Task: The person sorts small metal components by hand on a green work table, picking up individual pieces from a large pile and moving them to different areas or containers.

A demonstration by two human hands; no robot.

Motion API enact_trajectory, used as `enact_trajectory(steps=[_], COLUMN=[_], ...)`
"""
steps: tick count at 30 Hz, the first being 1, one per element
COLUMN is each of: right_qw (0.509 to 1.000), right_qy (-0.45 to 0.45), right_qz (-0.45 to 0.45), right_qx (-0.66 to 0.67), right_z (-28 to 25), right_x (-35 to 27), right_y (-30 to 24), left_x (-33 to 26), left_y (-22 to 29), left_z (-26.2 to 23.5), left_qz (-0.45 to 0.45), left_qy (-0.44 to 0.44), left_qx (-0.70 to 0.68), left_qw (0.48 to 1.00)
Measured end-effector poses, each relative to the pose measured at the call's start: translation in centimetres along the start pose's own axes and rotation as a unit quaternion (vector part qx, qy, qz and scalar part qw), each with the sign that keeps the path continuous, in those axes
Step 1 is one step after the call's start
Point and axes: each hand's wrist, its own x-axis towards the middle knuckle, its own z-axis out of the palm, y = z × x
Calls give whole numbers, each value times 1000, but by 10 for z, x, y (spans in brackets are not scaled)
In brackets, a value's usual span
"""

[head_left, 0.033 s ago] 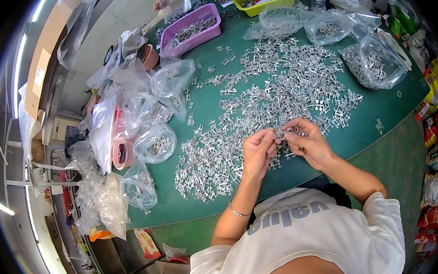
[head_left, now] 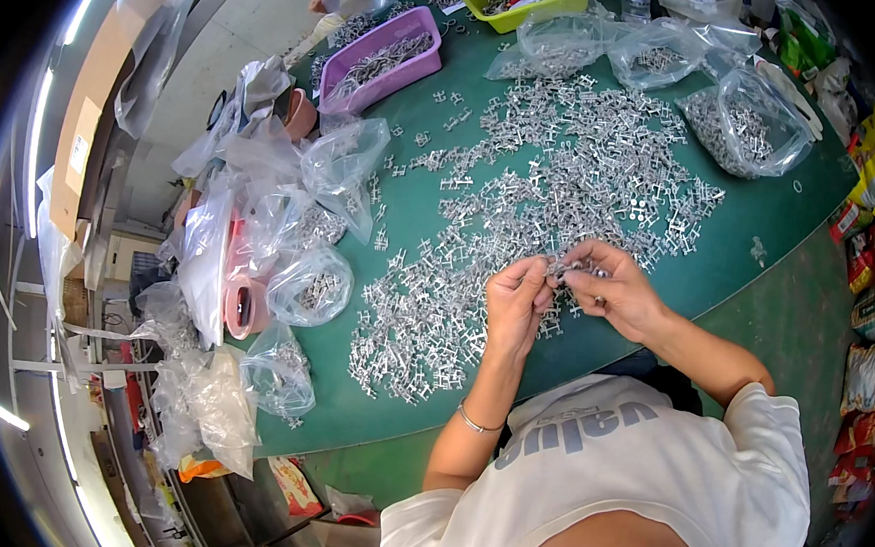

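Note:
My left hand (head_left: 518, 294) is closed, its thumb and fingertips pinching a small silvery metal piece (head_left: 556, 271). Opposite it, my right hand (head_left: 617, 293) curls its fingers around the same spot, with small metal pieces between thumb and fingers. The fingertips of both hands almost meet. Their exact grip on each piece is too small to make out. Under and beyond the hands, a wide heap of small branched silvery metal parts (head_left: 563, 186) spreads over the green table (head_left: 761, 223).
Clear plastic bags of metal parts stand at left (head_left: 311, 286) and far right (head_left: 747, 127). A purple basket (head_left: 425, 62) and a yellow-green basket (head_left: 528, 16) sit at the far side. A pink container (head_left: 245, 307) stands left. Another person's hand (head_left: 319, 4) shows at the top.
My right hand's fingers have shifted slightly around the metal pieces, while my left hand stays nearly still. At the top, the other person's clear bag has moved a little.

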Motion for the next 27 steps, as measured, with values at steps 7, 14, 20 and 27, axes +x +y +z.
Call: enact_trajectory(steps=[7,14,20,27], right_qw=[995,989,984,861], right_qy=[-27,-52,-102,-205], right_qz=[-74,118,133,-67], right_qx=[-65,70,-60,-461], right_z=[-9,-16,-21,-20], right_x=[6,4,2,5], right_y=[0,-5,-27,-62], left_x=[-10,-9,-14,-19], left_y=[4,5,8,23], left_z=[18,19,11,24], left_qz=[56,11,-134,-12], left_qy=[53,36,-14,-28], left_qx=[86,90,-100,228], left_qw=[993,995,986,973])
